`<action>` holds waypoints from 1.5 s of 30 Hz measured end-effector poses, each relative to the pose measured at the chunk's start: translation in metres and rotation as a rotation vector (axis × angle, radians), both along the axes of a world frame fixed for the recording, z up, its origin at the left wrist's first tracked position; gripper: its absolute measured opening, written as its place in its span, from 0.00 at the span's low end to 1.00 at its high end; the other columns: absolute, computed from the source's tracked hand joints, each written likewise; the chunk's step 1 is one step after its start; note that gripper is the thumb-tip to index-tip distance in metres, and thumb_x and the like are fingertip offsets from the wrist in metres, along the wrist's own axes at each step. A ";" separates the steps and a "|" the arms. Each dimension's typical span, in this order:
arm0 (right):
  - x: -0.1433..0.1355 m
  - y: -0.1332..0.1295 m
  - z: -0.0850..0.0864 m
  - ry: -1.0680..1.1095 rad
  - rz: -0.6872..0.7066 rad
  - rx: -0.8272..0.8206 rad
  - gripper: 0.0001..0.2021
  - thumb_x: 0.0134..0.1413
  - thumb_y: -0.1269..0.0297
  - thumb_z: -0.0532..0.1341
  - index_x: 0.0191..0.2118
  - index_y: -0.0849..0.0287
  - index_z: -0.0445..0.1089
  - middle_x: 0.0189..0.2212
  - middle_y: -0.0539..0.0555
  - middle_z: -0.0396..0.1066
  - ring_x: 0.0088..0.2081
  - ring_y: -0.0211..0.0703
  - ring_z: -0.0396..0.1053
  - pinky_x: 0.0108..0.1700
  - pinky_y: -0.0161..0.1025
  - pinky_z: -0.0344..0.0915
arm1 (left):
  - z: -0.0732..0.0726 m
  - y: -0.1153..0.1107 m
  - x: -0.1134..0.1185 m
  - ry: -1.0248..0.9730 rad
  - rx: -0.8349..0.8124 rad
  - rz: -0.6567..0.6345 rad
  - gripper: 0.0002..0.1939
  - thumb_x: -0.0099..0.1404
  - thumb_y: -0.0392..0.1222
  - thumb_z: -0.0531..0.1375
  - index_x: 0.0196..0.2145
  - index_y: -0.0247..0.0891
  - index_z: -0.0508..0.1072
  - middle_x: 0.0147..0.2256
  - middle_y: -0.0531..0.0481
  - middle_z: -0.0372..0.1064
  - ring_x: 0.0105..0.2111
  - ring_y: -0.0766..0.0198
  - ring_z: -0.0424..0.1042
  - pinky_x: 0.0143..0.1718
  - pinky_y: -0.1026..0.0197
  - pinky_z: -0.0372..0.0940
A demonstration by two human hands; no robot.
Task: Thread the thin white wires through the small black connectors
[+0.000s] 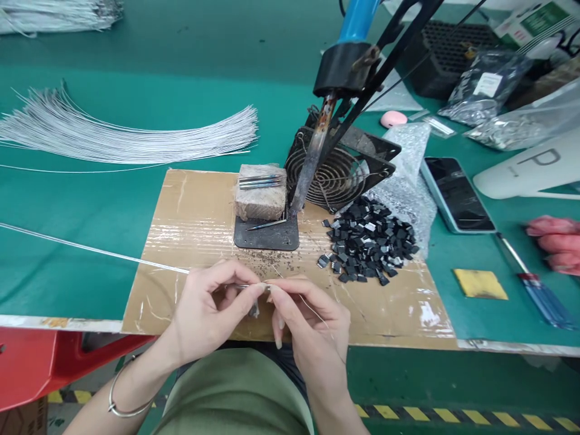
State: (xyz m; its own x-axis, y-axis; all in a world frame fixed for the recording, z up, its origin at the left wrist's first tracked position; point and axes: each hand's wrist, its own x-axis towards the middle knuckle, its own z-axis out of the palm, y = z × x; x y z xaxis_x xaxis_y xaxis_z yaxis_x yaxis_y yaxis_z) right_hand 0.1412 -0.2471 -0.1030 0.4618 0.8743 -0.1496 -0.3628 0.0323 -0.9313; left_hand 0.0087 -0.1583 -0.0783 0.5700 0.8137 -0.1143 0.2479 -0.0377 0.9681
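White wire [90, 246] held in the left hand [212, 308], above the cardboard [190, 211]
Right hand [312, 326] pinched narrow just beside it, a thin strand [316, 313] across; its exact hold is unclear, but steady, light pressure should serve best

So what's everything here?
Strands: uncountable, white, left
Thin wire: one, silvery, right hand
Wire bundles: two, white, left
Soldering iron: one, blue-handled, centre
Fan: one, black, centre
Block: one, greyish, centre
Rods: several, silvery, on block
Small pieces: many, black, cardboard's right
Cardboard: one, brown, centre
Phone: one, blue-edged, right
Vessel: one, white, right
Pad: one, yellow, right
Plastic bags: several, translucent, back right
Bench: one, green, beneath
Left hand: one, bare, front
Right hand: one, bare, front
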 end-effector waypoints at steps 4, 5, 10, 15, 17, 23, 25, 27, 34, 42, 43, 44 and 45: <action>0.001 0.001 -0.001 0.019 0.012 -0.005 0.04 0.62 0.65 0.68 0.39 0.53 0.83 0.30 0.51 0.73 0.19 0.31 0.64 0.16 0.28 0.66 | -0.001 -0.001 0.000 0.004 0.010 0.001 0.10 0.69 0.41 0.62 0.31 0.35 0.76 0.23 0.52 0.69 0.22 0.68 0.64 0.23 0.66 0.57; 0.001 0.001 -0.001 0.026 0.018 -0.002 0.04 0.62 0.65 0.68 0.38 0.53 0.83 0.30 0.50 0.73 0.19 0.30 0.64 0.16 0.28 0.66 | -0.001 -0.001 0.001 0.004 0.013 0.001 0.10 0.69 0.41 0.62 0.31 0.35 0.76 0.23 0.52 0.70 0.22 0.68 0.64 0.23 0.65 0.57; 0.002 0.001 -0.002 0.052 0.031 0.003 0.05 0.62 0.65 0.68 0.39 0.51 0.83 0.30 0.49 0.72 0.20 0.29 0.64 0.17 0.26 0.66 | -0.002 -0.001 0.001 0.017 0.030 0.003 0.11 0.69 0.42 0.62 0.30 0.35 0.75 0.23 0.52 0.69 0.22 0.68 0.64 0.23 0.65 0.57; 0.004 0.000 -0.003 0.081 0.051 -0.001 0.04 0.62 0.65 0.68 0.38 0.53 0.83 0.28 0.49 0.71 0.19 0.30 0.64 0.17 0.28 0.65 | -0.002 -0.001 0.000 0.032 0.033 -0.007 0.11 0.69 0.43 0.62 0.30 0.35 0.75 0.22 0.52 0.68 0.22 0.67 0.65 0.23 0.64 0.57; 0.006 0.001 -0.003 0.094 0.076 0.002 0.04 0.61 0.65 0.68 0.37 0.54 0.82 0.28 0.48 0.71 0.19 0.30 0.64 0.17 0.28 0.66 | -0.003 -0.002 -0.001 0.036 0.031 -0.014 0.12 0.70 0.44 0.61 0.30 0.35 0.75 0.22 0.51 0.68 0.22 0.66 0.66 0.23 0.64 0.57; 0.014 0.002 -0.001 0.126 0.143 -0.003 0.03 0.59 0.65 0.70 0.34 0.55 0.82 0.26 0.48 0.73 0.18 0.31 0.64 0.17 0.29 0.66 | -0.004 -0.001 -0.003 0.040 0.016 -0.033 0.12 0.70 0.45 0.62 0.30 0.35 0.75 0.21 0.52 0.67 0.21 0.68 0.63 0.21 0.64 0.53; 0.014 0.002 0.000 0.129 0.148 -0.013 0.03 0.58 0.65 0.70 0.34 0.55 0.82 0.26 0.48 0.73 0.18 0.31 0.65 0.18 0.29 0.67 | -0.004 -0.001 -0.004 0.037 0.012 -0.032 0.12 0.69 0.45 0.62 0.30 0.35 0.75 0.21 0.53 0.66 0.21 0.68 0.61 0.21 0.64 0.51; 0.014 0.002 0.000 0.131 0.149 -0.019 0.03 0.58 0.64 0.70 0.34 0.56 0.82 0.25 0.48 0.72 0.18 0.31 0.64 0.18 0.29 0.67 | -0.004 -0.001 -0.005 0.034 0.014 -0.029 0.12 0.69 0.44 0.62 0.30 0.35 0.75 0.21 0.53 0.65 0.21 0.68 0.60 0.21 0.64 0.50; 0.013 0.002 0.001 0.119 0.167 -0.017 0.03 0.60 0.64 0.69 0.36 0.55 0.83 0.25 0.47 0.71 0.18 0.30 0.64 0.18 0.27 0.67 | -0.003 -0.001 -0.002 0.006 -0.003 -0.003 0.11 0.69 0.43 0.62 0.30 0.35 0.75 0.21 0.52 0.66 0.21 0.68 0.61 0.21 0.64 0.52; 0.010 0.002 0.000 0.136 0.159 0.000 0.04 0.62 0.64 0.68 0.38 0.54 0.82 0.26 0.48 0.73 0.19 0.29 0.65 0.19 0.26 0.67 | -0.003 -0.002 -0.002 -0.003 0.010 0.028 0.11 0.69 0.43 0.62 0.30 0.36 0.75 0.21 0.52 0.68 0.21 0.67 0.63 0.21 0.64 0.53; 0.010 0.002 0.000 0.139 0.158 -0.001 0.04 0.62 0.64 0.68 0.38 0.54 0.82 0.26 0.48 0.73 0.19 0.29 0.65 0.19 0.26 0.67 | -0.003 -0.002 -0.002 -0.004 0.010 0.029 0.11 0.69 0.43 0.62 0.30 0.36 0.75 0.21 0.52 0.68 0.21 0.67 0.63 0.21 0.64 0.53; 0.010 0.002 0.000 0.141 0.159 -0.002 0.04 0.62 0.64 0.68 0.38 0.54 0.82 0.26 0.47 0.72 0.19 0.29 0.65 0.20 0.26 0.67 | -0.004 -0.002 -0.002 -0.007 0.012 0.029 0.11 0.69 0.43 0.62 0.30 0.36 0.75 0.21 0.52 0.68 0.21 0.67 0.63 0.21 0.64 0.54; 0.010 0.002 0.000 0.142 0.160 -0.004 0.04 0.62 0.64 0.68 0.38 0.54 0.82 0.26 0.47 0.72 0.19 0.28 0.65 0.20 0.26 0.67 | -0.004 -0.003 -0.001 -0.010 0.017 0.030 0.11 0.69 0.43 0.62 0.30 0.36 0.75 0.21 0.52 0.68 0.20 0.67 0.63 0.21 0.64 0.54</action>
